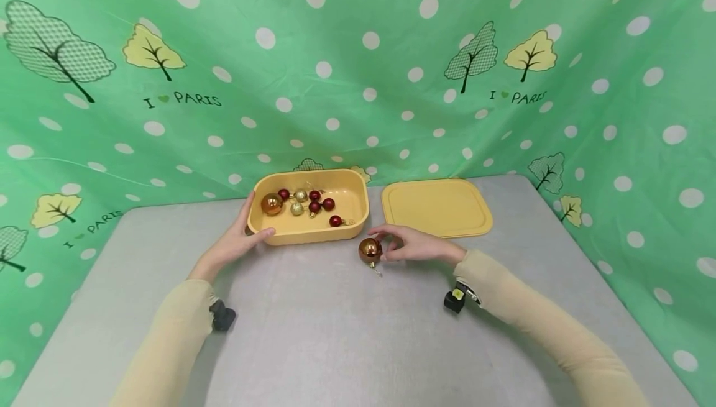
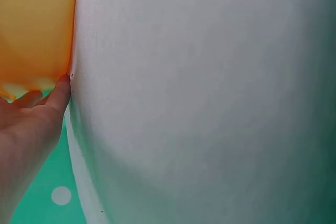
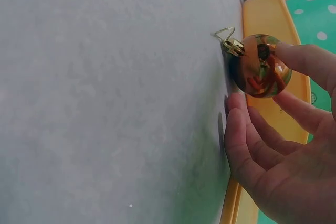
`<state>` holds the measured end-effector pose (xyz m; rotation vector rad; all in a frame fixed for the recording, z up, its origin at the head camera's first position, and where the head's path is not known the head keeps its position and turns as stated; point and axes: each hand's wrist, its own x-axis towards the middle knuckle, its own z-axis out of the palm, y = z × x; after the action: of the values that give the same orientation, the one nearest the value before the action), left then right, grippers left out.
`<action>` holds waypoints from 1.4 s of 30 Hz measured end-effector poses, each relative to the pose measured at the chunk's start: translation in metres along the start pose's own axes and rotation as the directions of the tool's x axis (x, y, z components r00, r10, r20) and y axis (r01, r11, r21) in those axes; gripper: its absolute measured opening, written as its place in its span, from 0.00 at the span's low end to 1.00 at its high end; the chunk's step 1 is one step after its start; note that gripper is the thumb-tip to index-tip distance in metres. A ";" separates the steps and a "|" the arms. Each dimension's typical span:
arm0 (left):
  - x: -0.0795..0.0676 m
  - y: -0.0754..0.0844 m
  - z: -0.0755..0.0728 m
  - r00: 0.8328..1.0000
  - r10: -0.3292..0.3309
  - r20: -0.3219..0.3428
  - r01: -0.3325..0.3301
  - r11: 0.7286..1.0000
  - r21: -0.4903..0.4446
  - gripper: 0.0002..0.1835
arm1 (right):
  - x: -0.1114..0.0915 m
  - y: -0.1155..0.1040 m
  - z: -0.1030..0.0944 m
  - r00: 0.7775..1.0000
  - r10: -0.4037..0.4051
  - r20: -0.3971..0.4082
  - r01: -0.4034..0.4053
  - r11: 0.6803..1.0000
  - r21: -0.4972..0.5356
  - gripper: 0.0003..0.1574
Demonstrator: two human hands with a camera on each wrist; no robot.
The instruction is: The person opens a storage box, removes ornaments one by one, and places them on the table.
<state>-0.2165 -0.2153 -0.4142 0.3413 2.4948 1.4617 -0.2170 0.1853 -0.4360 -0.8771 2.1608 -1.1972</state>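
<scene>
A shiny copper-coloured Christmas bauble (image 1: pixel 370 250) with a gold cap and wire hook is at the box's front right corner. My right hand (image 3: pixel 283 150) pinches it between two fingertips; the other fingers curve beside it, in the right wrist view. My left hand (image 1: pixel 237 242) holds the left end of the yellow box (image 1: pixel 302 238), its thumb along the front. In the left wrist view, its fingertips touch the box wall (image 2: pixel 37 30). Inside the box lie another copper bauble (image 1: pixel 271 204) and several small red baubles (image 1: pixel 329 204) and gold baubles (image 1: pixel 297 209).
A flat yellow lid (image 1: pixel 439 208) lies to the right of the box, behind my right hand. All stand on a grey-covered table (image 1: pixel 335 332). A green dotted curtain (image 1: pixel 347 84) hangs right behind the box and lid.
</scene>
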 end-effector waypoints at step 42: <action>0.017 -0.037 -0.002 1.000 0.024 -0.015 -0.024 1.000 0.006 0.57 | -0.005 0.000 -0.001 0.990 -0.022 -0.141 0.024 1.000 0.009 0.42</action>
<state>-0.2365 -0.2289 -0.4469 0.3636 2.5157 1.4717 -0.2146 0.1899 -0.4353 -0.8379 2.2581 -1.3165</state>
